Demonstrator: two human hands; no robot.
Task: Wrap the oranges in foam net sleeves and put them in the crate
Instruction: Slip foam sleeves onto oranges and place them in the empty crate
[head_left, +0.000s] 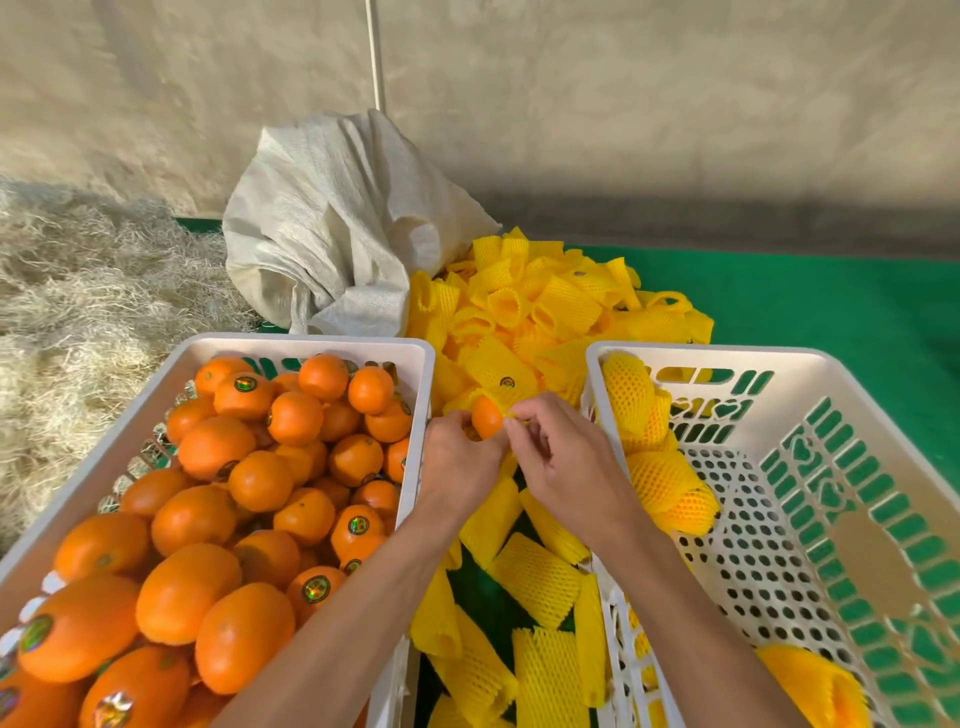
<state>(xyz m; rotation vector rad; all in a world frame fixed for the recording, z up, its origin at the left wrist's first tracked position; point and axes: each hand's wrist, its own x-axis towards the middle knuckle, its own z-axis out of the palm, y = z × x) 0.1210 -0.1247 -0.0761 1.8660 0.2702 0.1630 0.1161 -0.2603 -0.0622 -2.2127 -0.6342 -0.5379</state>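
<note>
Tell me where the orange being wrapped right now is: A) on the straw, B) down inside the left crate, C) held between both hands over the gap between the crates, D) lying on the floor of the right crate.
C: the orange sits between the left hand and the right hand, above the loose yellow sleeves between the two crates.
</note>
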